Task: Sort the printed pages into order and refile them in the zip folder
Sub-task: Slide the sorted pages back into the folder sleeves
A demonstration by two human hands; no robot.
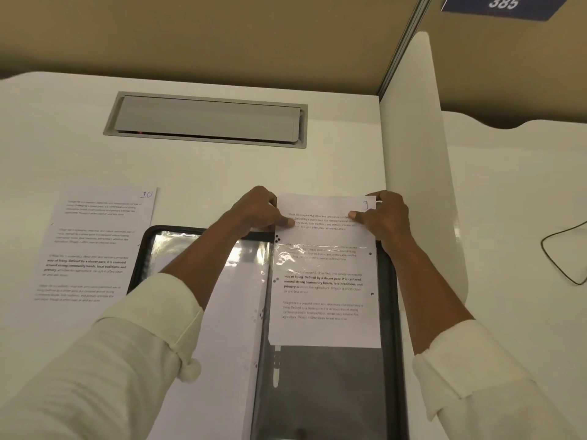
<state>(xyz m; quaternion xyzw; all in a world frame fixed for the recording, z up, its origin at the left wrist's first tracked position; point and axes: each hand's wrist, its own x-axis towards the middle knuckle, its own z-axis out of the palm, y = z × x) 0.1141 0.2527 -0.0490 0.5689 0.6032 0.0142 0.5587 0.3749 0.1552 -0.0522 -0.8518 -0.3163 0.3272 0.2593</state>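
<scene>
I have both hands on one printed page [324,281], holding it by its top corners over the right half of the open zip folder [390,312]. The folder lies flat towards the near edge of the bench [222,166]. My left hand [257,208] pinches the top left corner, thumb on the printed face and the other fingers [287,221] curled behind. My right hand [386,217] grips the top right corner the same way and covers most of the handwritten number there, so I cannot read which page this is.

Glare from a clear sleeve [305,250] runs across the upper middle of the sheet, so I judge the lower part is already inside the pocket. The top strip pokes out past the folder's far rim.

The left half of the folder holds filed sheets [228,312] under glossy plastic, which suggests most of the filing is done. One loose page marked 10 [95,242] lies face up on the bench, touching the folder's far left corner.

By my reckoning this page has to be seated fully, page 10 has to go in after it, and the folder has to be closed and zipped. The zip is undone all round the visible rim.
</scene>
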